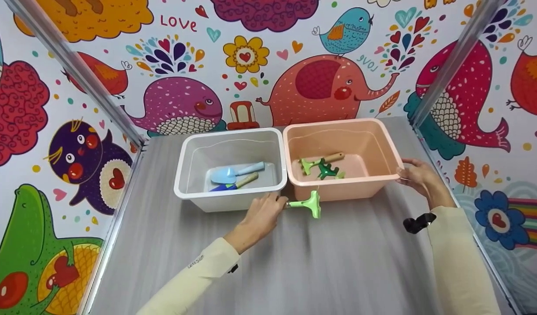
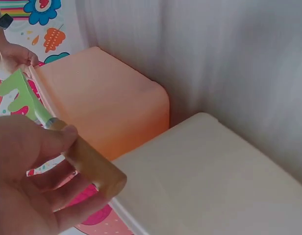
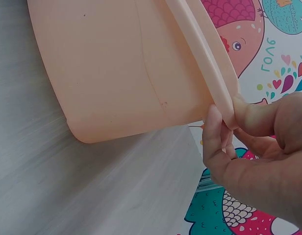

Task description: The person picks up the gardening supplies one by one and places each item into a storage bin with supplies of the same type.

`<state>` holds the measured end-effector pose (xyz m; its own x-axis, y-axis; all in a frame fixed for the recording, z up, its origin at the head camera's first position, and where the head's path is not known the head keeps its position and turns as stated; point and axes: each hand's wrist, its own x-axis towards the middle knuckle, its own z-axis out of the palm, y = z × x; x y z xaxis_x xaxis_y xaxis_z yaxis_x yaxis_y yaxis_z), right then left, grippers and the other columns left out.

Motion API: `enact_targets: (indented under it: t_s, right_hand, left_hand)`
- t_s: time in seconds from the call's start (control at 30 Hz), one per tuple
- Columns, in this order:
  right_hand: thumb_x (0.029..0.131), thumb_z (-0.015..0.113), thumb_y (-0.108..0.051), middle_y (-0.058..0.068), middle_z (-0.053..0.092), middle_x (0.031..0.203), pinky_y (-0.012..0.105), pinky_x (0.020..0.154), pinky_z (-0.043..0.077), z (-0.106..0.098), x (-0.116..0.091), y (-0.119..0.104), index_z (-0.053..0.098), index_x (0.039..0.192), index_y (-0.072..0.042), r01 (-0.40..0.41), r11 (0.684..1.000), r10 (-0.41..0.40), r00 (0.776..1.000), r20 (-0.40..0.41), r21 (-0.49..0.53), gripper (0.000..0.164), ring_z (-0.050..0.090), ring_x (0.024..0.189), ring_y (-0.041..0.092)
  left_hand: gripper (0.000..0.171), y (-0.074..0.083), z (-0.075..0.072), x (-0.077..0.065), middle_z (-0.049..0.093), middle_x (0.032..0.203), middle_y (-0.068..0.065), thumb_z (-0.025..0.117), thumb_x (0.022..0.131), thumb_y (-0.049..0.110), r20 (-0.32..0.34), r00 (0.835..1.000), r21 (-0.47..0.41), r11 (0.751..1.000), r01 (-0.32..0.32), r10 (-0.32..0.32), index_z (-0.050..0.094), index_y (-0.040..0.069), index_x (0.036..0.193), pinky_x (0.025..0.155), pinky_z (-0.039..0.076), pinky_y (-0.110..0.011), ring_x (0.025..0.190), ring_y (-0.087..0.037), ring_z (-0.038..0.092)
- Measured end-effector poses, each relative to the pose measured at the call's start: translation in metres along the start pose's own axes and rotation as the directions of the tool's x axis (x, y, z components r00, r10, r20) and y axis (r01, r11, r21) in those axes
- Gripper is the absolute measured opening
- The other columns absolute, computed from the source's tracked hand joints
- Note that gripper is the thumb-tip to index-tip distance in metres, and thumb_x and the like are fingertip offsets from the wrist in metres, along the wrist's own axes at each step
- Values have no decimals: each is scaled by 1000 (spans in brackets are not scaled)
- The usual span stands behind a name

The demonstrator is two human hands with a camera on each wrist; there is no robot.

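My left hand (image 1: 261, 214) grips a light green toy hand rake (image 1: 313, 204) by its wooden handle (image 2: 94, 166), thumb on top. The rake's head points right, in front of the peach bin (image 1: 347, 180), and the hand is close by the near right corner of the white bin (image 1: 231, 194). At the peach bin's right near corner, my right hand (image 1: 420, 177) pinches the rim (image 3: 202, 63) between thumb and fingers. Inside the peach bin lie another light green rake (image 1: 310, 164) with a wooden handle and a dark green rake head (image 1: 327, 170).
In the white bin lie a light blue shovel (image 1: 224, 175) and a dark blue trowel (image 1: 226, 187) with a wooden handle. Both bins stand side by side on the grey table (image 1: 329, 262), close to the patterned back wall (image 1: 250, 57). Metal posts (image 1: 452, 65) frame the sides.
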<state>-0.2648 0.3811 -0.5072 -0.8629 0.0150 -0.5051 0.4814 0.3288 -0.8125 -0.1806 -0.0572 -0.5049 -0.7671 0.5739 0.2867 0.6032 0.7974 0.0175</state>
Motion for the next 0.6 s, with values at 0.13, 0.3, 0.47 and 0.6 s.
enact_targets:
  t_s: [0.13, 0.3, 0.47, 0.6]
  right_hand:
    - [104, 51, -17, 27, 26, 157, 18, 92, 54, 0, 1, -1, 9, 160, -2, -1, 1000, 1, 1000, 3, 9, 71, 58, 93, 3]
    - [104, 49, -15, 25, 30, 153, 18, 90, 55, -1, 1, -2, 9, 159, -2, -5, 999, 4, 1000, 13, 42, 69, 58, 90, 2]
    - [104, 50, -14, 27, 30, 152, 15, 86, 55, 0, 0, -2, 8, 159, -1, 6, 999, -7, 1000, 10, 45, 70, 58, 88, 1]
    - [104, 50, -13, 29, 30, 151, 14, 85, 55, 1, -1, -2, 7, 159, 1, 17, 999, -17, 1000, 8, 47, 72, 57, 88, 1]
  left_hand:
    - [9, -1, -5, 5, 69, 90, -8, 63, 97, 16, 15, 1000, 7, 1000, -1, 1, 69, 11, 101, 60, 56, -39, 81, -25, 67]
    - [10, -3, -12, 14, 69, 92, -8, 68, 93, 9, 96, 994, -112, 992, 53, -42, 71, 10, 103, 67, 58, -40, 84, -25, 67]
    - [23, -5, -23, 27, 71, 101, -7, 72, 91, 14, 231, 964, -263, 946, 190, -130, 69, 9, 114, 77, 58, -40, 94, -22, 68]
    - [31, -6, -33, 40, 71, 112, -7, 73, 91, 18, 312, 934, -361, 887, 287, -175, 67, 9, 120, 85, 56, -41, 100, -21, 66]
